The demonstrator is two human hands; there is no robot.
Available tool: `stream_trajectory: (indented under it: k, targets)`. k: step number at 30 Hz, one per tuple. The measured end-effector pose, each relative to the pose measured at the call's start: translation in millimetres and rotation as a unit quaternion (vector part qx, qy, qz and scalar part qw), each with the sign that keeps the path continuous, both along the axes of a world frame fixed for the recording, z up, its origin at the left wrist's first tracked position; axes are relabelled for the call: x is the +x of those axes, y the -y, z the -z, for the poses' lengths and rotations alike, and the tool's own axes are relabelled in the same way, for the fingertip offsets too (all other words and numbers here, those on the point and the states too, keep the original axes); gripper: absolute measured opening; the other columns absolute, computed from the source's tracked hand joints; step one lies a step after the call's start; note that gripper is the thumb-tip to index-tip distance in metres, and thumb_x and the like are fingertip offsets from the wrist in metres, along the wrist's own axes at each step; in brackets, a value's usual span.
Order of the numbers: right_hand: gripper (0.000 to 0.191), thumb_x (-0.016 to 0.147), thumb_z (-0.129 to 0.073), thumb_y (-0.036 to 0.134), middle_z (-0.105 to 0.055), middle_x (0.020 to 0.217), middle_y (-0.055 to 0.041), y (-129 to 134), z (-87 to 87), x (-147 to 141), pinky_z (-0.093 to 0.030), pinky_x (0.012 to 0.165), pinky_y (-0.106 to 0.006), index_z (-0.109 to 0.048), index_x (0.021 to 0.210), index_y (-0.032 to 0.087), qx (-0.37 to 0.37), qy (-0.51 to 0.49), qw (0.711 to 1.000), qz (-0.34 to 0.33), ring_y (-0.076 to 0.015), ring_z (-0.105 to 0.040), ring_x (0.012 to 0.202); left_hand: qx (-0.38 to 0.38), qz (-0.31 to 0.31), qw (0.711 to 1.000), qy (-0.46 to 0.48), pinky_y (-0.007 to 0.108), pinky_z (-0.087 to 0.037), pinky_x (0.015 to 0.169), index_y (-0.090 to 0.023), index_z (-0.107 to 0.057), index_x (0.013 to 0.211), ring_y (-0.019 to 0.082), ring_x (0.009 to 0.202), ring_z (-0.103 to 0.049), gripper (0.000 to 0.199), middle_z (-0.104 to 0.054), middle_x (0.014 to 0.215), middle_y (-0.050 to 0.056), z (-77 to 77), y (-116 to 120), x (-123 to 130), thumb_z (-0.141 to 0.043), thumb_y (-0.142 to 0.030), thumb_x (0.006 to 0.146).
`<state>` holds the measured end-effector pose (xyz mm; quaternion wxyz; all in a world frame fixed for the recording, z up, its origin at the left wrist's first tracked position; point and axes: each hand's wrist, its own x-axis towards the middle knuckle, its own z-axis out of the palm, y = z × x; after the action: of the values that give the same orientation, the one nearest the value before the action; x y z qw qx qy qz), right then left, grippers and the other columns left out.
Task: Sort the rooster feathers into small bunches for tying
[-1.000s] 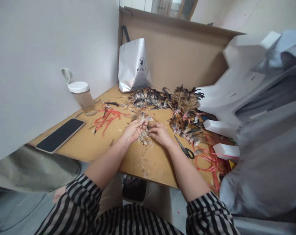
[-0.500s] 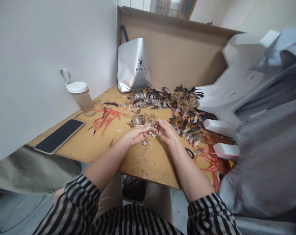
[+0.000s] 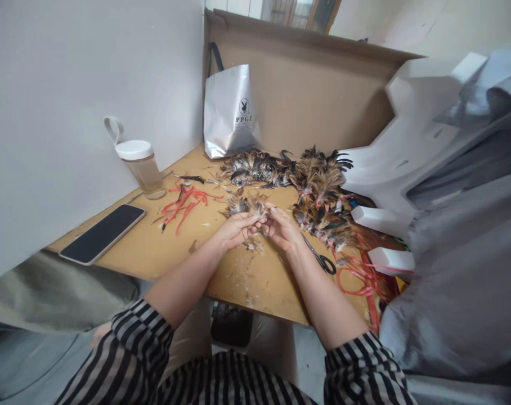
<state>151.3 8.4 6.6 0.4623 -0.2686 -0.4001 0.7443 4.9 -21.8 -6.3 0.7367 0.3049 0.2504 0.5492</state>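
My left hand [image 3: 240,229] and my right hand [image 3: 281,226] meet over the middle of the wooden table [image 3: 234,275]. Both have their fingers pinched together on small brown feathers [image 3: 259,206]. A loose little heap of feathers [image 3: 236,205] lies just behind my left hand, and pale fluff [image 3: 252,244] is under the fingers. Beyond my right hand lies a bundle of brown and black feathers [image 3: 323,225] with pink ties. Black-handled scissors [image 3: 326,264] rest beside my right forearm.
Feather piles [image 3: 255,169] line the back. Red strips [image 3: 185,205], a phone [image 3: 103,233] and a lidded cup [image 3: 142,169] stand left; a silver bag [image 3: 228,112] is behind. Red ribbon [image 3: 363,281] and white foam pieces [image 3: 390,259] lie right.
My right hand has shifted slightly left, closer against my left hand, and its fingers have closed in. More of the scissors now shows beside my right forearm.
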Motion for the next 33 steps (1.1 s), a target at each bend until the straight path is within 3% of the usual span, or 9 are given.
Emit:
stream_trajectory:
  k: [5,11,17,27,33]
  targets:
    - [0.030,0.058,-0.074,0.039,-0.062,0.067,0.0005,1.8,1.2,-5.0,-0.034,0.043,-0.018,-0.061,0.075,0.018,-0.012,0.059,0.998,0.036,-0.0064,-0.048,0.051,0.045,-0.084,0.994,-0.058,0.015,-0.047,0.061,-0.007,-0.067,0.078,0.007,0.062,-0.060,0.013,-0.067,0.074,0.008,-2.0,-1.7,-0.6,-0.068,-0.014,0.067]
    - [0.033,0.053,-0.076,0.037,-0.053,0.050,0.0034,5.1,2.9,-11.8,-0.029,0.042,-0.018,-0.051,0.058,0.017,-0.004,0.081,0.994,0.067,-0.0059,-0.043,0.045,0.056,-0.069,0.988,-0.125,0.017,-0.047,0.059,-0.007,-0.067,0.076,0.010,0.060,-0.061,0.020,-0.067,0.067,0.007,-3.4,0.8,3.0,-0.072,-0.022,0.063]
    - [0.035,0.055,-0.074,0.039,-0.044,0.045,0.0063,3.9,2.7,-9.0,-0.026,0.041,-0.019,-0.047,0.055,0.018,0.040,0.080,0.990,0.110,-0.0051,-0.037,0.041,0.027,-0.086,0.987,-0.131,0.016,-0.046,0.054,-0.007,-0.066,0.075,0.009,0.060,-0.061,0.020,-0.068,0.073,0.010,0.0,-1.9,3.0,-0.071,-0.022,0.064]
    - [0.031,0.054,-0.073,0.042,-0.047,0.045,0.0053,11.7,3.4,-19.1,-0.026,0.042,-0.021,-0.056,0.057,0.017,0.069,0.155,0.969,0.180,-0.0059,-0.035,0.041,0.029,-0.056,0.989,-0.134,0.014,-0.043,0.048,-0.008,-0.067,0.074,0.008,0.057,-0.059,0.018,-0.066,0.070,0.008,4.5,-2.1,2.1,-0.070,-0.024,0.066]
    - [0.029,0.054,-0.072,0.041,-0.050,0.047,0.0047,14.4,0.3,-19.9,-0.028,0.045,-0.021,-0.058,0.056,0.017,0.088,0.179,0.962,0.187,-0.0067,-0.038,0.044,0.025,-0.035,0.989,-0.138,0.014,-0.042,0.047,-0.008,-0.066,0.072,0.006,0.053,-0.056,0.017,-0.065,0.066,0.007,7.6,-3.4,1.1,-0.069,-0.024,0.066]
